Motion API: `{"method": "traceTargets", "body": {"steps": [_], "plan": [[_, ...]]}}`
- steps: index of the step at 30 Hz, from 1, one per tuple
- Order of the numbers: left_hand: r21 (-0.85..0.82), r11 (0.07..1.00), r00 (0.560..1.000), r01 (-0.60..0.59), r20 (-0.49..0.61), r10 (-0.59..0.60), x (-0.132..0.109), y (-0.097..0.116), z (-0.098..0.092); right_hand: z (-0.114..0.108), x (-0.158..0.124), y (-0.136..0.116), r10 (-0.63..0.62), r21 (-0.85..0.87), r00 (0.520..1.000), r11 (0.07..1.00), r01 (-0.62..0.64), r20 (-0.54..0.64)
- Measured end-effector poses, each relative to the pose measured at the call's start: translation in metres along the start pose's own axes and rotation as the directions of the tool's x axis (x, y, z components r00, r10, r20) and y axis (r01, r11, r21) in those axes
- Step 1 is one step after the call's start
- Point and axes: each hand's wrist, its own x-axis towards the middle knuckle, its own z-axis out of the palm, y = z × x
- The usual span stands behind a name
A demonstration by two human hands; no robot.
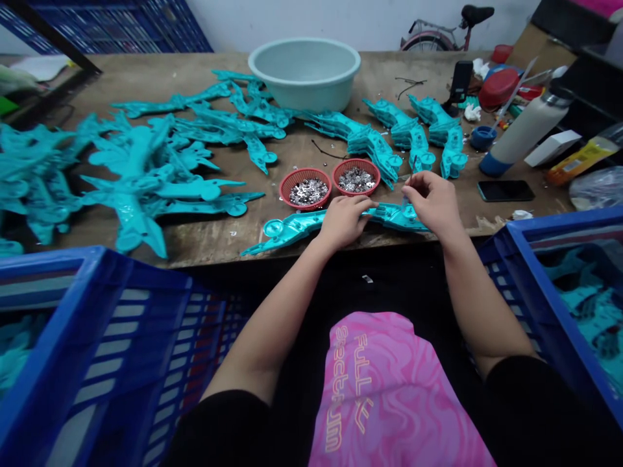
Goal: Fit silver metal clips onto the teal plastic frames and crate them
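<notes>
Far left, there's my blue plastic crate [102, 331] with teal moulded pieces [14, 350] lying in its bottom, and right beyond it a big heap of loose teal plastic castings [141, 188] sprawls across the wooden workbench [204, 243]! Moving along, a pale green plastic basin [306, 71] sits at the back, and two little red baskets [305, 189] [356, 178] of silver metal bits stand side by side in front of it. Now here's the action: my left hand [343, 222] is down on the long teal moulded piece [292, 227], fingers [363, 204] together and pressed across it. That piece lies on the bench's front edge, running under both hands. My right hand [433, 202] is just over it, fingertips [407, 185] pinched together on a thin pin [413, 170], though it's too small to tell exactly what it is. Further along, stacked teal castings [428, 133] sit close by, then a white insulated bottle [525, 130] lies with a black phone [506, 191] in front of it, and on the far right my second blue crate [549, 279] holds more teal pieces
</notes>
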Motion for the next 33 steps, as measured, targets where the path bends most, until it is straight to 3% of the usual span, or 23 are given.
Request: {"method": "traceTargets", "body": {"steps": [8, 13, 19, 28, 33], "plan": [[0.022, 1.0, 0.999, 0.01, 0.04, -0.011, 0.005, -0.001, -0.001, 0.029, -0.001, -0.02, -0.105, -0.03, 0.991, 0.994, 0.108, 0.083], [0.016, 1.0, 0.999, 0.011, 0.036, -0.012, 0.004, 0.001, -0.004, 0.029, 0.007, -0.018, -0.143, -0.06, 0.975, 0.986, 0.155, 0.168], [-0.012, 1.0, 0.999, 0.029, 0.028, -0.029, 0.003, 0.0, -0.002, 0.023, 0.007, -0.024, -0.144, -0.08, 0.974, 0.984, 0.16, 0.176], [0.009, 1.0, 1.0, 0.017, 0.015, -0.018, 0.004, -0.005, 0.003, 0.032, -0.001, -0.01, -0.164, -0.073, 0.974, 0.981, 0.177, 0.155], [0.019, 1.0, 1.0, 0.017, 0.001, -0.017, 0.004, -0.004, 0.002, 0.031, 0.001, -0.013, -0.183, 0.016, 0.979, 0.983, 0.182, 0.089]]}}
